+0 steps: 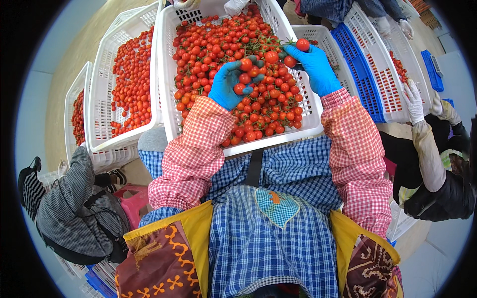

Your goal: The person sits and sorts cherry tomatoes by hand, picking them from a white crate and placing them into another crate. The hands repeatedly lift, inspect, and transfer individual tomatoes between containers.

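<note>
A white plastic crate (240, 149) full of red cherry tomatoes (208, 56), many with green stems, stands in front of my lap. My left hand (229, 83), in a blue glove with dark fingertips, is cupped palm up above the heap, with several loose cherry tomatoes (245, 78) in it. To its right, my right hand (316, 69), gloved alike, pinches a green stem (285, 44) between thumb and fingers. Round tomatoes (271, 57) hang close to those fingers. Something dark shows under the right palm; I cannot tell what it is.
A crate of loose tomatoes (132, 82) stands at left, another (78, 115) beyond it. To the right are a white crate (341, 59) and a blue crate (357, 70). Co-workers sit at left (80, 212) and right (428, 164). Another person's gloved hand (235, 6) reaches the far rim.
</note>
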The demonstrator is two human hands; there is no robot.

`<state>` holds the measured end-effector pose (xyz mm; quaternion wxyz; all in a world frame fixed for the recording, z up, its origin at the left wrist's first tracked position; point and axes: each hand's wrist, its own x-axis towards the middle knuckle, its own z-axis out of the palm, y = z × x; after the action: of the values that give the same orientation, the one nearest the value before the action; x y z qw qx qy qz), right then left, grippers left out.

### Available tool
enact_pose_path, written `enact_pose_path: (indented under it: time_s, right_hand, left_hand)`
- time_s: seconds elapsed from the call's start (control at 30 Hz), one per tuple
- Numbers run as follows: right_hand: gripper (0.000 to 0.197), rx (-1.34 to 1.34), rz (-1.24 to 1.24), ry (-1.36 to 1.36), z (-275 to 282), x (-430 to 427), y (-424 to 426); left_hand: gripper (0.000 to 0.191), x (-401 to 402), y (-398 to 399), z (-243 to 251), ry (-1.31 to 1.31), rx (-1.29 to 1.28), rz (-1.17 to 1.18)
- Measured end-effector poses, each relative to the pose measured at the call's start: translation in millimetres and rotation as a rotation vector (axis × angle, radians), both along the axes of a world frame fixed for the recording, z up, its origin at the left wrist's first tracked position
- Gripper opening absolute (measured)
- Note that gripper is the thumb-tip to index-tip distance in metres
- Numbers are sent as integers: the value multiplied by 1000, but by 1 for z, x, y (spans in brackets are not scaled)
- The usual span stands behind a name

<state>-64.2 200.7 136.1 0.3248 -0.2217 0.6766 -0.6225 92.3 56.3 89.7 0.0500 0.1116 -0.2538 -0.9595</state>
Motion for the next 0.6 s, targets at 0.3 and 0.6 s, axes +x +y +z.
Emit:
enact_pose_path:
  time_s: [0.3,0.6]
  right_hand:
    - [31,-17,-56,81,-3,22,-10]
    - [36,-77,-74,-82,-6,19,-12]
  left_hand:
    - [53,-12,42,9,-239,-269,82]
    - [47,-7,29,13,-35,-324,3]
